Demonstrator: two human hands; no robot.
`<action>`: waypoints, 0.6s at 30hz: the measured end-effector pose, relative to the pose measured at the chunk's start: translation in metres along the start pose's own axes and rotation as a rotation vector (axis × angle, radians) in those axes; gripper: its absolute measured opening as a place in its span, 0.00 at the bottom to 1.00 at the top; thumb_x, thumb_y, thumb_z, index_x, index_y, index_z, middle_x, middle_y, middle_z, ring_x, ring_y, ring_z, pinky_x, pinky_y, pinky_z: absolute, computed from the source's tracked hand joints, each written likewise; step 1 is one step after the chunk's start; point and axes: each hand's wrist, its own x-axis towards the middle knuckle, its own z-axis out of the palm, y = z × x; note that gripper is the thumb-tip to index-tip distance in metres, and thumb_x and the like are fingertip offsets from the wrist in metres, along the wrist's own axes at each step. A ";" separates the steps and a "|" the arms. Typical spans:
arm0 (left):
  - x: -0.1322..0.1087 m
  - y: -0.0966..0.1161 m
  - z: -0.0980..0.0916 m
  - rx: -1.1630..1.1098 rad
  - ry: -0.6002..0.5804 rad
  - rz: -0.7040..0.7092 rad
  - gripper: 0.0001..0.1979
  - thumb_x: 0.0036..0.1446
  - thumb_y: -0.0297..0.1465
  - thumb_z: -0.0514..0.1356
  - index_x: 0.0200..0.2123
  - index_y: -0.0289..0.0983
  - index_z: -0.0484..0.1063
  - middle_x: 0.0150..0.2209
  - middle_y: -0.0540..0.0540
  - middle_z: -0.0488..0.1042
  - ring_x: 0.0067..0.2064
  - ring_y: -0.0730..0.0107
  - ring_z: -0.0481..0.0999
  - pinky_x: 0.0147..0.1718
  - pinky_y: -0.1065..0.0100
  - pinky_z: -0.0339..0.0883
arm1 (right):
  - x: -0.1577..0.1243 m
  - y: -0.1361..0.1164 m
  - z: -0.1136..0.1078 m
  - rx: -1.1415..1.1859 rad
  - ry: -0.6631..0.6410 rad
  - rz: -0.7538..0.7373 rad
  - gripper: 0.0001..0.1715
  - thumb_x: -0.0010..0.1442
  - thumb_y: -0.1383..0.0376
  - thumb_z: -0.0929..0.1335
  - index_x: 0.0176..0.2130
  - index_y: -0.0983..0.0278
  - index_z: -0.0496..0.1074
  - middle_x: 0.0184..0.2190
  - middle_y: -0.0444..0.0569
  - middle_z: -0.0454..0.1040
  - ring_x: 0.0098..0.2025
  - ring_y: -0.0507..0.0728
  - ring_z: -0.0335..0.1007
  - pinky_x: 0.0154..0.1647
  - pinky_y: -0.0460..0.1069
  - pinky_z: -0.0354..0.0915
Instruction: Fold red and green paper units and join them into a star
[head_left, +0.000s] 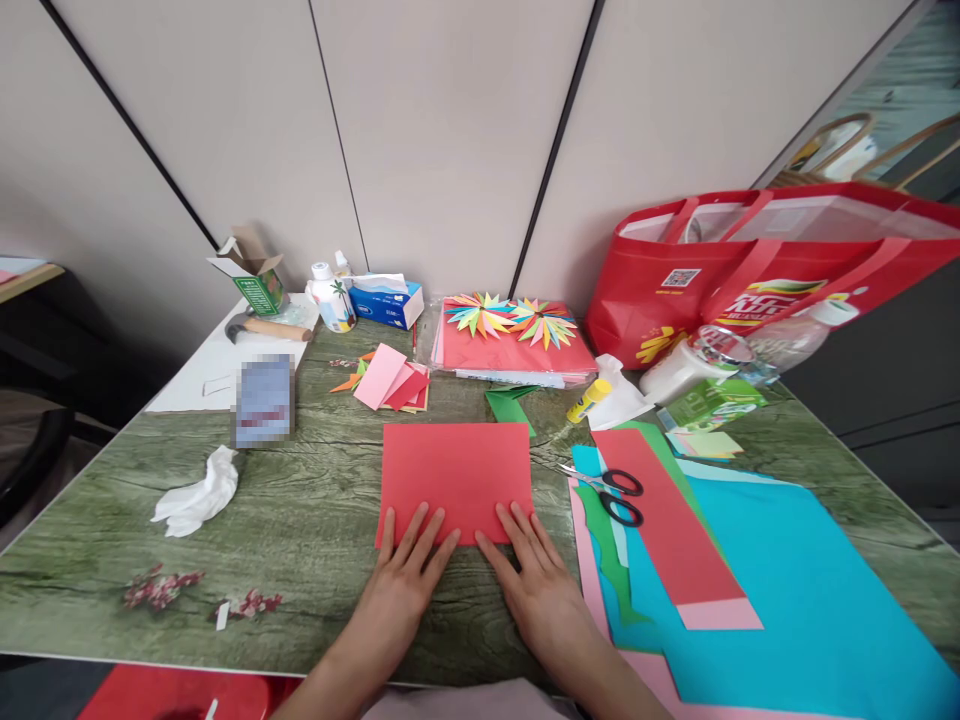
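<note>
A red sheet of paper (456, 470) lies flat on the green wood-grain table (300, 520), straight ahead of me. My left hand (405, 585) rests with fingers stretched out on the sheet's near left edge. My right hand (536, 585) lies the same way on the near right edge, fingers flat and apart. Neither hand grips anything; both press down on the paper's front edge.
Black-handled scissors (615, 495) lie on a stack of blue, red, green and pink sheets (765, 580) to the right. A glue stick (589, 400), red bag (750, 270), paper stars (510, 318), small folded papers (390, 385), tissue box (386, 300), bottle (331, 297) and crumpled tissue (199, 495) surround it.
</note>
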 end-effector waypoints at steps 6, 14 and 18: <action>0.003 -0.005 -0.002 -0.036 -0.024 0.017 0.32 0.51 0.17 0.47 0.59 0.41 0.53 0.61 0.43 0.56 0.63 0.59 0.47 0.57 0.47 0.43 | -0.001 -0.003 0.005 -0.034 0.015 0.029 0.30 0.53 0.74 0.64 0.55 0.59 0.61 0.60 0.58 0.54 0.62 0.66 0.45 0.55 0.62 0.55; 0.002 -0.004 0.001 0.000 -0.008 0.021 0.32 0.51 0.17 0.47 0.60 0.40 0.53 0.61 0.43 0.56 0.63 0.57 0.48 0.57 0.46 0.41 | -0.001 -0.003 0.003 -0.024 0.008 0.026 0.31 0.51 0.74 0.65 0.55 0.59 0.62 0.60 0.59 0.54 0.62 0.67 0.44 0.54 0.62 0.58; 0.002 -0.004 0.002 0.014 -0.013 0.025 0.32 0.50 0.17 0.47 0.59 0.40 0.54 0.60 0.43 0.57 0.62 0.56 0.50 0.57 0.46 0.41 | -0.001 -0.002 0.003 -0.028 0.002 0.021 0.31 0.51 0.74 0.65 0.55 0.60 0.62 0.59 0.60 0.55 0.62 0.68 0.44 0.54 0.63 0.58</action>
